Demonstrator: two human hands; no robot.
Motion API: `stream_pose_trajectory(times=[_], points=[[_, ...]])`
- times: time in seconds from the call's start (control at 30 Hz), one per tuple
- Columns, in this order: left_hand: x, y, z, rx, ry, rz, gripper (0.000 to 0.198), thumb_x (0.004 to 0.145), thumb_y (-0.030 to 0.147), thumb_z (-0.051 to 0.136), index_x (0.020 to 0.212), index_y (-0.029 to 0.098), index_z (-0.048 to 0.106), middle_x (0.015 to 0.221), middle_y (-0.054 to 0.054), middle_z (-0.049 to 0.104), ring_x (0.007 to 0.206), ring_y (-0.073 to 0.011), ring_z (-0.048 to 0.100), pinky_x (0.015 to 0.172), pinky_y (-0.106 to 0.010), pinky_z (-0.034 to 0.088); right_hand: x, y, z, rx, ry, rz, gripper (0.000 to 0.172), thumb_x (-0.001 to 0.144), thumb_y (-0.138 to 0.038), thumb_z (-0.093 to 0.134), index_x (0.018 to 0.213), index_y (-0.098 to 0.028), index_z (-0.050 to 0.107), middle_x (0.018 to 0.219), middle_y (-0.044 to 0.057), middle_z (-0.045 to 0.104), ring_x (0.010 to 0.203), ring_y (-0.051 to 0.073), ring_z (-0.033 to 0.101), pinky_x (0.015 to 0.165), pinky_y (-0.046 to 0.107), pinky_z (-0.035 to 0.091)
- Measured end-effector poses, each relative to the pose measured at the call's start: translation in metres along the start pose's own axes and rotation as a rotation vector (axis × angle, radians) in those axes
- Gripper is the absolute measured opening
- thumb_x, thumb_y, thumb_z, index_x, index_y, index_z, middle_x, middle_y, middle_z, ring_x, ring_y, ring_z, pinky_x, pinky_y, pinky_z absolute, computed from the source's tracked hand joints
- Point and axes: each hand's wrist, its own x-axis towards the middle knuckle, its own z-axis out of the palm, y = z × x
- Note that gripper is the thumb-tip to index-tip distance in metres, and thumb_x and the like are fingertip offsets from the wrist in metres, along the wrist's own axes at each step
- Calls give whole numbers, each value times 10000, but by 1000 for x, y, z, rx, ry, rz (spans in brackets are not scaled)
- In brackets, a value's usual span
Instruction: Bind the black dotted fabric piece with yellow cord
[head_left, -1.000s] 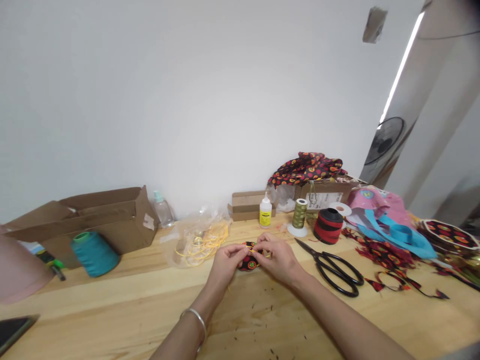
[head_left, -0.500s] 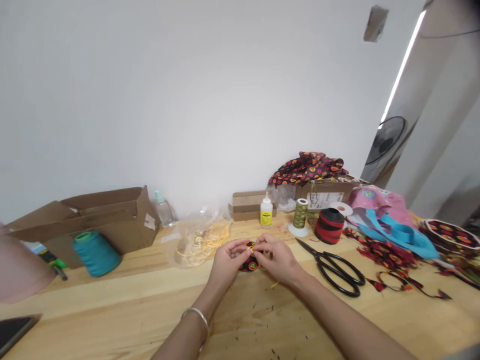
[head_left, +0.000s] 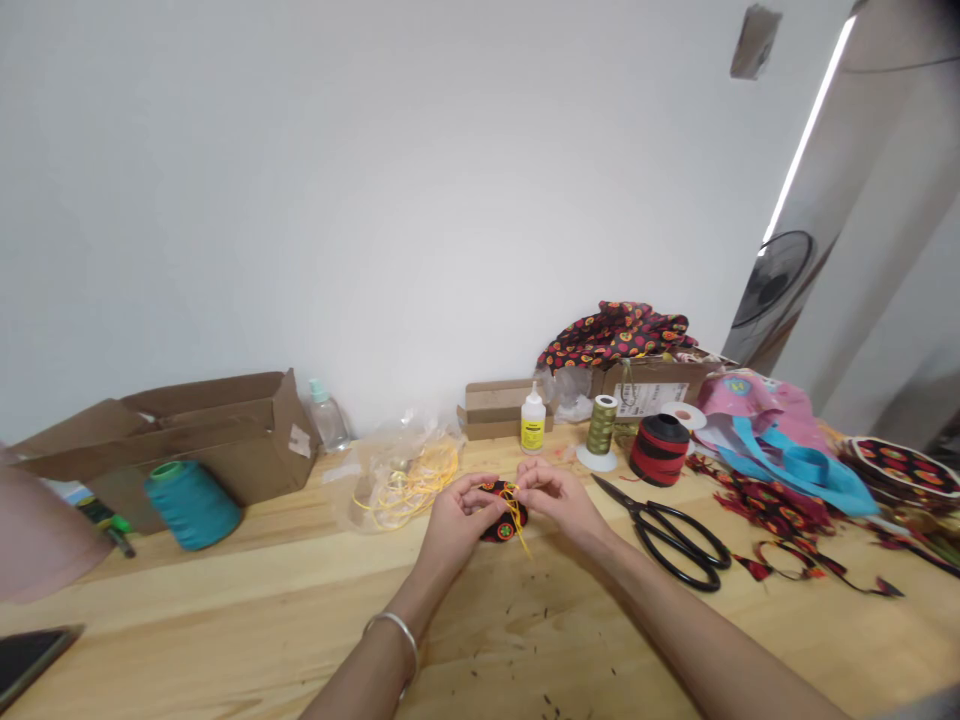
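Between thumb and fingers, my left hand [head_left: 459,518] grips a small piece of black patterned fabric [head_left: 504,528] with red, orange and green round motifs. A yellow cord [head_left: 519,525] lies across the front of the fabric, its loose ends hanging down toward the table. My right hand [head_left: 559,500] is closed in a pinch on the yellow cord at the fabric's upper right edge. The fingers partly cover the fabric, so its full shape is hidden.
Right of my hands lie black-handled scissors [head_left: 675,535]. Behind stand a glue bottle [head_left: 532,420], an olive thread spool [head_left: 602,428] and a red-and-black ribbon roll [head_left: 660,450]. Leftward are a bundle of yellow cord [head_left: 420,490], a teal thread cone [head_left: 193,507] and a cardboard box [head_left: 225,430].
My right hand has shifted slightly up and right, away from the fabric. More of the fabric and the yellow cord ends now show. The left hand keeps its hold.
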Motion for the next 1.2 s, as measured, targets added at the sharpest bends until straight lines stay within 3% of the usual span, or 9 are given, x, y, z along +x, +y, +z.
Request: stream_pose_trajectory(times=[0.13, 0.23, 0.33, 0.4, 0.47, 0.6, 0.77, 0.97, 1.2], points=[[2, -2, -3, 32, 35, -10, 336, 522, 201, 660, 833, 128, 556, 549, 7, 621, 511, -105, 558, 533, -201, 424, -5, -21, -19, 364, -156, -4, 101, 623, -243, 538, 568, -159, 535, 696, 14, 492, 737, 142, 464, 726, 287, 340], [2, -4, -3, 46, 36, -9, 317, 534, 195, 651, 829, 130, 556, 556, 8, 615, 517, -102, 556, 542, -202, 428, -6, -23, -25, 455, -275, 57, 285, 684, -401, 437, 518, -171, 462, 536, -15, 430, 531, 119, 441, 609, 310, 378], [2, -3, -3, 45, 27, -5, 304, 536, 187, 646, 819, 123, 557, 552, 11, 602, 510, -101, 554, 529, -199, 430, -5, -10, -16, 73, -184, 141, 267, 679, -423, 472, 621, -163, 499, 513, -36, 413, 424, 75, 348, 458, 228, 328], [2, -2, -3, 48, 23, 4, 294, 536, 182, 644, 811, 120, 558, 544, 12, 594, 498, -100, 550, 505, -191, 427, -5, 2, -6, -290, -69, 89, 268, 563, -376, 614, 710, -169, 528, 555, -44, 430, 451, 66, 342, 432, 189, 275], [2, -2, -3, 48, 19, 16, 283, 537, 178, 643, 802, 119, 562, 540, 15, 589, 491, -97, 548, 494, -185, 426, -5, 13, 0, -565, -47, 28, 285, 512, -345, 659, 715, -178, 549, 558, -49, 447, 469, 66, 350, 428, 177, 248], [2, -3, -2, 27, 18, 2, 266, 533, 176, 645, 785, 121, 578, 559, 4, 606, 510, -106, 561, 510, -197, 441, -3, 20, -3, -772, -59, -49, 146, 657, -312, 556, 685, -176, 602, 553, -24, 503, 490, 77, 385, 443, 180, 257], [1, 0, 1, 24, 17, -30, 176, 499, 194, 666, 644, 101, 625, 608, -47, 652, 563, -138, 584, 560, -225, 452, 1, 20, -8, -622, -150, -106, 167, 703, -282, 518, 709, -176, 647, 608, 5, 547, 547, 97, 435, 485, 187, 305], [1, 3, 0, 141, 34, -24, 163, 499, 249, 669, 571, 103, 659, 469, -25, 622, 422, -106, 529, 421, -189, 396, 2, 29, -5, -407, -120, 19, 224, 693, -312, 507, 631, -147, 645, 543, -8, 515, 472, 80, 388, 431, 181, 285], [2, 0, -1, 158, 18, -80, 206, 493, 285, 673, 599, 108, 666, 515, -40, 647, 426, -109, 536, 438, -200, 411, 3, 31, -7, -217, -141, 134, 248, 673, -326, 519, 610, -119, 641, 524, -9, 535, 471, 78, 407, 457, 187, 314]])
